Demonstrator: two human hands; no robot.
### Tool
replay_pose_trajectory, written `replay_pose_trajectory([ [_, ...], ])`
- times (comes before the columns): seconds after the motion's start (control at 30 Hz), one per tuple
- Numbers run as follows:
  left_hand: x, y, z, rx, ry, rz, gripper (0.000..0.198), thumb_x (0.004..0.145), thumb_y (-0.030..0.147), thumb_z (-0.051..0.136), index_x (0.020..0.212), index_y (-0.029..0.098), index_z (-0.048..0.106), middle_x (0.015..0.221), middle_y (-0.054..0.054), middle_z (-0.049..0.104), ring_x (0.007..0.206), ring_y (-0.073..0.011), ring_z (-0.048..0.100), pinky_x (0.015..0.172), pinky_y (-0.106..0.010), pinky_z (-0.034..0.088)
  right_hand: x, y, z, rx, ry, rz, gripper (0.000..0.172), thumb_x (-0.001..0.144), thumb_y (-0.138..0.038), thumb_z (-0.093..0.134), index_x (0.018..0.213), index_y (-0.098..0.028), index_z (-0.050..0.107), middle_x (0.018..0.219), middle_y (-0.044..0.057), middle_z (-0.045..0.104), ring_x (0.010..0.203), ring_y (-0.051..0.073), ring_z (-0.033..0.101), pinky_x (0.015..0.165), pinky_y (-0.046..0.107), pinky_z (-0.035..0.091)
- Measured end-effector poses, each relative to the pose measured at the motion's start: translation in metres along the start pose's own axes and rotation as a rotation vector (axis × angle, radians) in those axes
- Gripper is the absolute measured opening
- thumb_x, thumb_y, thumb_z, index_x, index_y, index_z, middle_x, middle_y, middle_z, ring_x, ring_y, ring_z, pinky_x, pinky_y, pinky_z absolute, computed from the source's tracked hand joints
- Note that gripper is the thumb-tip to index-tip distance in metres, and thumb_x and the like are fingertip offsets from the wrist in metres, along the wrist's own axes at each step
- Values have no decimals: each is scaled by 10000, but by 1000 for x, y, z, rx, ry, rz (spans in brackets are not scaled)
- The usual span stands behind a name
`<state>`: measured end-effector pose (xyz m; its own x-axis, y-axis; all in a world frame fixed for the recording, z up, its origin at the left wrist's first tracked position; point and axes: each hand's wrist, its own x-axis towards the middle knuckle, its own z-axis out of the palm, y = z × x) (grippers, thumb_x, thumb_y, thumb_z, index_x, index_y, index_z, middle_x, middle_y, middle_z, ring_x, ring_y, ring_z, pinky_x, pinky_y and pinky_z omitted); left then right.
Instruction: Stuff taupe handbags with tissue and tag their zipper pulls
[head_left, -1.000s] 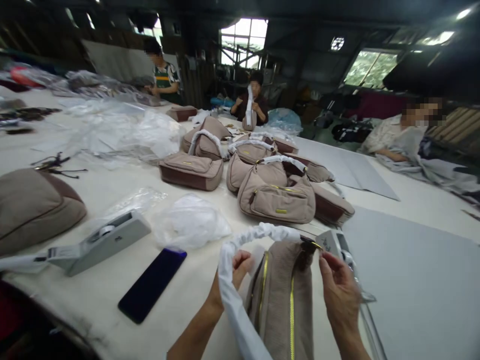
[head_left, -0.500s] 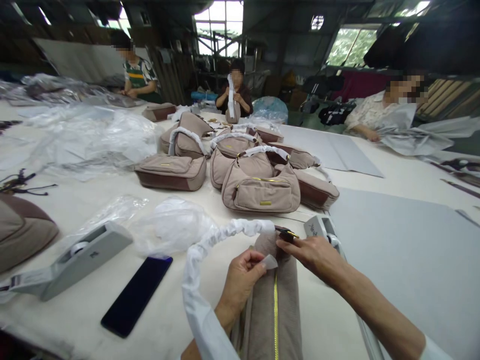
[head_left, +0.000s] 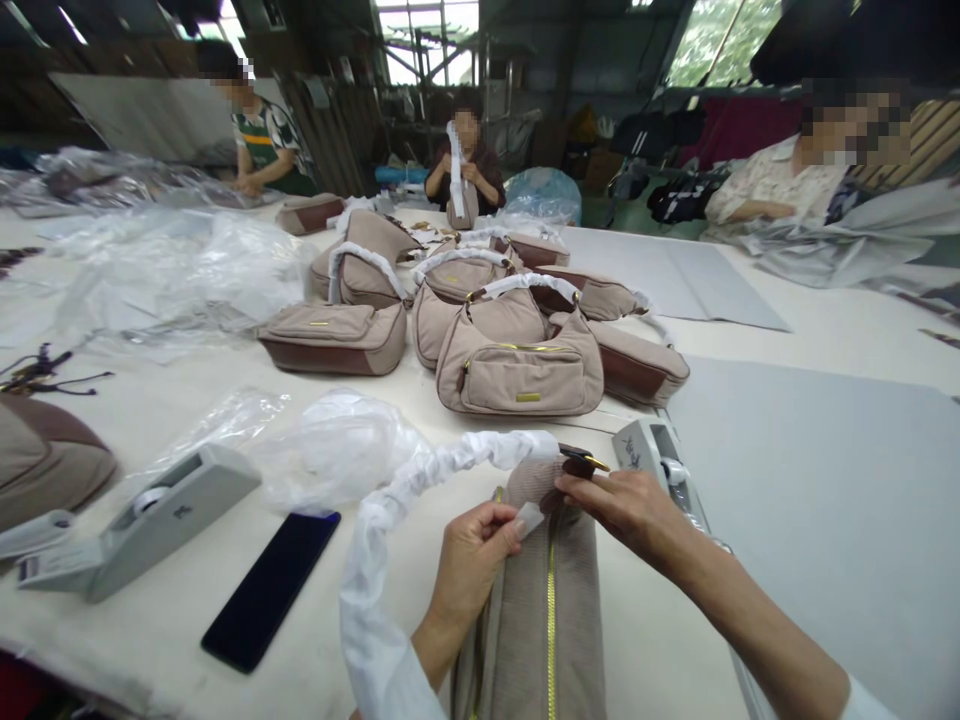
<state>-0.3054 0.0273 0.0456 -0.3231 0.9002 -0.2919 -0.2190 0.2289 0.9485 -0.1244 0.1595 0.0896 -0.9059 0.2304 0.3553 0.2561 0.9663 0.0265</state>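
Observation:
A beige handbag [head_left: 540, 620] with a gold zip stands on the table right in front of me. Its handle [head_left: 420, 490] is wrapped in white foam sheet and arcs to the left. My left hand [head_left: 472, 565] pinches a small clear piece of tape [head_left: 529, 518] at the top of the bag. My right hand [head_left: 626, 505] has its fingers closed on the dark handle end with the gold ring [head_left: 581, 462].
Two grey tape dispensers [head_left: 142, 525] [head_left: 652, 455] flank the bag. A dark phone [head_left: 270, 590] lies at the left. Several finished beige bags [head_left: 517, 360] sit mid-table, with plastic wrap [head_left: 337, 460] and grey sheets [head_left: 810, 470]. Three people work at the far side.
My right hand moved from beside the bag onto the handle's ring end. My left hand came up to the bag top with the tape. The view shifted a little.

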Motion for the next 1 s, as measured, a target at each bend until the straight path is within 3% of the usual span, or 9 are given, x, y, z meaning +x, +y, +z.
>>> replay_pose_trajectory([
  [0.23, 4, 1, 8, -16, -26, 14, 214, 706, 353, 704, 756, 146, 686, 654, -9, 637, 600, -119, 558, 603, -218, 466, 2, 1, -1, 15, -9, -41, 255, 924, -128, 422, 1101, -195, 594, 1053, 74, 694, 619, 126, 645, 545, 252, 465],
  [0.4, 13, 19, 27, -86, -63, -45, 292, 711, 405, 691, 854, 151, 674, 780, -34, 661, 660, -145, 594, 509, -203, 473, 1, -9, 3, 105, 70, -60, 283, 917, -107, 407, 1139, -189, 563, 942, 70, 711, 590, 121, 619, 518, 250, 449],
  [0.5, 17, 24, 34, -64, -61, -46, 268, 729, 410, 668, 791, 149, 675, 642, -1, 619, 508, -97, 511, 424, -179, 390, -4, -15, 7, 203, 361, 174, 249, 887, -130, 486, 1117, -204, 548, 773, 22, 686, 618, 129, 616, 584, 244, 485],
  [0.57, 19, 22, 36, -86, -61, -23, 227, 733, 377, 672, 748, 150, 669, 632, 5, 621, 531, -92, 514, 496, -187, 410, -3, -14, 9, 262, 478, 412, 246, 886, -225, 513, 1130, -205, 536, 898, 59, 676, 802, 173, 642, 722, 295, 518],
  [0.67, 22, 20, 38, -128, -66, 29, 192, 733, 340, 679, 741, 148, 675, 714, -12, 653, 658, -116, 563, 639, -209, 438, 11, -6, 14, 526, 290, 496, 474, 904, -487, 412, 1247, -169, 487, 1200, 133, 583, 1083, 243, 570, 899, 388, 478],
  [0.73, 26, 22, 41, -186, -42, 23, 205, 723, 348, 683, 748, 145, 668, 706, -13, 647, 657, -121, 566, 640, -217, 439, 23, -3, 20, 724, 163, 457, 554, 901, -574, 323, 1202, -163, 541, 1167, 121, 607, 1057, 242, 585, 886, 373, 484],
  [0.8, 30, 26, 44, -271, -25, -20, 241, 697, 376, 696, 741, 146, 637, 670, -5, 632, 612, -121, 563, 614, -230, 451, 33, -3, 28, 819, 132, 484, 543, 920, -558, 267, 1091, -171, 608, 988, 85, 668, 903, 212, 635, 803, 333, 514],
  [0.9, 33, 32, 45, -274, -8, -16, 281, 668, 405, 710, 726, 150, 605, 639, 1, 621, 571, -121, 562, 590, -239, 461, 35, -15, 36, 799, 196, 564, 537, 935, -520, 225, 1108, -162, 586, 967, 85, 660, 835, 203, 633, 767, 334, 515],
  [1.0, 32, 31, 42, -186, 27, 48, 250, 694, 386, 686, 736, 149, 620, 649, -8, 631, 578, -121, 565, 569, -220, 438, 23, -37, 32, 586, 414, 791, 483, 881, -547, 387, 1059, -139, 574, 995, 111, 636, 826, 218, 609, 741, 339, 500],
])
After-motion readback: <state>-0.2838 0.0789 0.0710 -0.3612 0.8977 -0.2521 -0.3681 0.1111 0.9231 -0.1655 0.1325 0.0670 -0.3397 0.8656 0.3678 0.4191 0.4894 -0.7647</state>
